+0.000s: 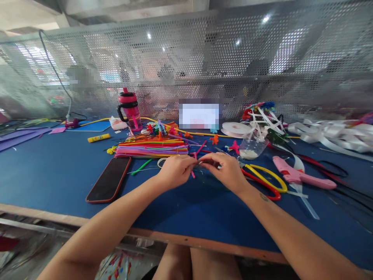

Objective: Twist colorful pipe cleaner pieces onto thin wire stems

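your left hand (174, 171) and right hand (227, 171) meet fingertip to fingertip just above the blue table (52, 175), near its middle. both are pinched narrow: thumb and forefingers of each hand close on the same thin strand (200, 161), which spans the small gap between them. a short pink end shows just below your left fingers. the strand is too fine to tell its make.

just left of your left hand lies a phone (109, 179) in a red case, screen dark and face up. behind your hands is a flat bundle of coloured sticks (151, 149), lying lengthwise. the scissors (265, 181), with yellow and red handles, lie right beside your right wrist, and beyond them a pink glue gun (297, 175) lies on its side.

further back stand a pink bottle (130, 111) and a clear cup (252, 147) with white bits in it. a yellow glue stick (99, 137) lies well to the left; its dark print is too small to read. the card (199, 113) against the perforated screen (204, 58) is blurred and cannot be read.
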A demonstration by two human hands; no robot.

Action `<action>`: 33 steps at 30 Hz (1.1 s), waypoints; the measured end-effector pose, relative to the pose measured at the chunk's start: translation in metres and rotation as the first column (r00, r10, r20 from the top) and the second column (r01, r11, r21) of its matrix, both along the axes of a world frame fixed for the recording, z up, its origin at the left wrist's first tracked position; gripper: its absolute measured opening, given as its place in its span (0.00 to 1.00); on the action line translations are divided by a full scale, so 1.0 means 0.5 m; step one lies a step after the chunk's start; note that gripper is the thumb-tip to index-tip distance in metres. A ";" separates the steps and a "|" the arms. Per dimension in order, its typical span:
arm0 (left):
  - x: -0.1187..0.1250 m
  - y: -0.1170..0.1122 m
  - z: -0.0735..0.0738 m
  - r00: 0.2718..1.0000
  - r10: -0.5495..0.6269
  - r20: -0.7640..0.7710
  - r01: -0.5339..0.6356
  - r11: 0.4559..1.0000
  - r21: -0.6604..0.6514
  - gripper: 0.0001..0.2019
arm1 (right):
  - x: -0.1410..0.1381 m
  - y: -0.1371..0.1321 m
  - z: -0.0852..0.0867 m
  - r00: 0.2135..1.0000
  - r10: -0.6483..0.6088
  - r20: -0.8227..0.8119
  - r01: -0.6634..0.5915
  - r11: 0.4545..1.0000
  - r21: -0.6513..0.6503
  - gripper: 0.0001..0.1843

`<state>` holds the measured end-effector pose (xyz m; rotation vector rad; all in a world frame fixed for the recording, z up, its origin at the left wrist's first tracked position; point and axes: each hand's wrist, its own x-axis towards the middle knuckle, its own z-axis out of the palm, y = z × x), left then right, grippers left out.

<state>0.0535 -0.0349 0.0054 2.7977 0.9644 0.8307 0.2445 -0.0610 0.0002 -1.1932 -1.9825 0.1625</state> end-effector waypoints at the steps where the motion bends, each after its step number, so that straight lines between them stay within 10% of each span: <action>1: 0.000 0.000 0.000 1.000 -0.006 0.016 0.006 1.000 -0.003 0.11 | 0.000 0.000 -0.002 1.000 0.016 -0.026 -0.017 1.000 -0.013 0.08; 25: 0.006 -0.003 -0.010 0.997 -0.036 -0.068 0.039 0.999 0.032 0.11 | -0.001 -0.001 0.010 0.970 0.192 -0.152 -0.228 0.932 -0.282 0.15; 33: 0.009 -0.004 -0.006 0.998 -0.033 0.055 0.037 0.997 -0.067 0.09 | 0.001 -0.004 0.008 0.979 0.154 -0.133 -0.175 0.970 -0.170 0.12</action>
